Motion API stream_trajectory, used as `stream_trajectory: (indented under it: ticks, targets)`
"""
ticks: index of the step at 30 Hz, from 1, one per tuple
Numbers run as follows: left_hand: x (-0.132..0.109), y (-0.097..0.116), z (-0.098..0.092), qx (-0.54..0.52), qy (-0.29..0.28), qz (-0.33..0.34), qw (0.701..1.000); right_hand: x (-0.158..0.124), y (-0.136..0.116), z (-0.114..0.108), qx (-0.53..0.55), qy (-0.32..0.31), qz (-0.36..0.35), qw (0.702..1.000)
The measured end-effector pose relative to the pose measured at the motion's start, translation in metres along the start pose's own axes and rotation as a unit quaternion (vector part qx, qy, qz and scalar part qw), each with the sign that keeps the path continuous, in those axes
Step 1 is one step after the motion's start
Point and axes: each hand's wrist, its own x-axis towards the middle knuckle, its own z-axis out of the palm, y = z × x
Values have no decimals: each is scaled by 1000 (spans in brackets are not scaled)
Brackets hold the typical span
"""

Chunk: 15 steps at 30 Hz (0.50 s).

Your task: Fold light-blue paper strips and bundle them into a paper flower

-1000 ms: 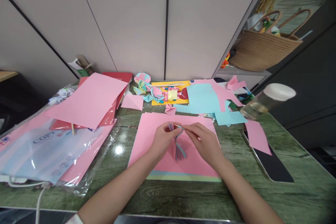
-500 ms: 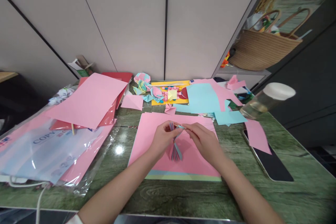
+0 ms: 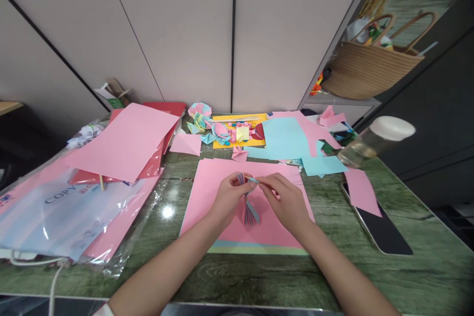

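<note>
My left hand (image 3: 227,197) is closed in a pinch around the middle of a pleated paper piece (image 3: 251,214), whose thin pink, blue and dark-edged folds fan out above and below the fingers. A small light blue paper strip (image 3: 253,179) lies across the top of the pinch, beside a thin tan edge that is too small to make out. My right hand (image 3: 288,200) has its thumb and forefinger pinched on the right end of that blue strip. Both hands are above a stack of pink sheets (image 3: 215,182), with blue and yellow-green sheets showing at its near edge.
At left, a pink sheet (image 3: 129,138) lies over red folders and a clear paper bag (image 3: 92,207). Behind are folded paper flowers (image 3: 220,131), a yellow tray (image 3: 218,144) and blue sheets (image 3: 285,133). To the right stand a lidded bottle (image 3: 366,145) and a phone (image 3: 388,232).
My right hand's fingers have shifted slightly, exposing more of the blue strip. The lower end of the pleated paper has swung a little to the right.
</note>
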Motion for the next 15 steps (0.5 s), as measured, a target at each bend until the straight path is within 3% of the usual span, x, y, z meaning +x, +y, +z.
stream_trajectory:
  ticks: [5, 15]
  targets:
    - [0, 2, 1, 6, -30, 6, 999, 1, 1, 1, 3, 6, 15, 1000]
    - [1, 7, 2, 74, -22, 29, 997, 3, 3, -6, -20, -33, -6, 999]
